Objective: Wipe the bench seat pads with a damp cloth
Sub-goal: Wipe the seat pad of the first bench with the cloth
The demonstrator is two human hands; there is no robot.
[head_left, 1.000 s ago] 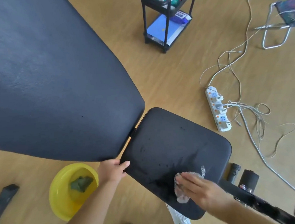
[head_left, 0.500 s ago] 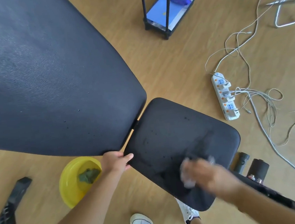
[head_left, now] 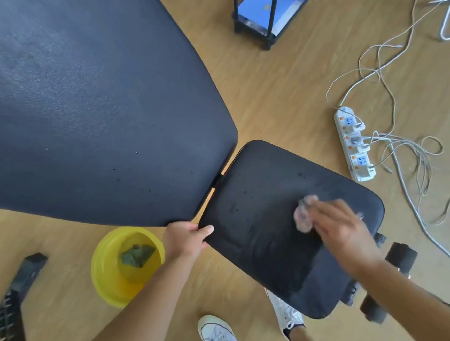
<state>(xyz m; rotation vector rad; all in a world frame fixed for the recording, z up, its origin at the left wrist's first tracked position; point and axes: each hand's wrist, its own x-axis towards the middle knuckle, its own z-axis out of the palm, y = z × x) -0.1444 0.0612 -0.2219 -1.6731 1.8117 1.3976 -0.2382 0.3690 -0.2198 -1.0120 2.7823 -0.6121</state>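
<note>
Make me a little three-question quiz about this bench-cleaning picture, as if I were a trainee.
1. True or false: the right hand presses a cloth on the small seat pad.
2. What does the left hand grip? A) yellow basin B) seat pad's edge C) power strip
3. Fill in: a green rag lies in the yellow ____.

Key: 1 true; 2 B; 3 basin.

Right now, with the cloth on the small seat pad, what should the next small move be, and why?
Probably sweep the right hand and cloth toward the left hand: specks dot that part of the seat pad, and the left hand grips its edge there.
</note>
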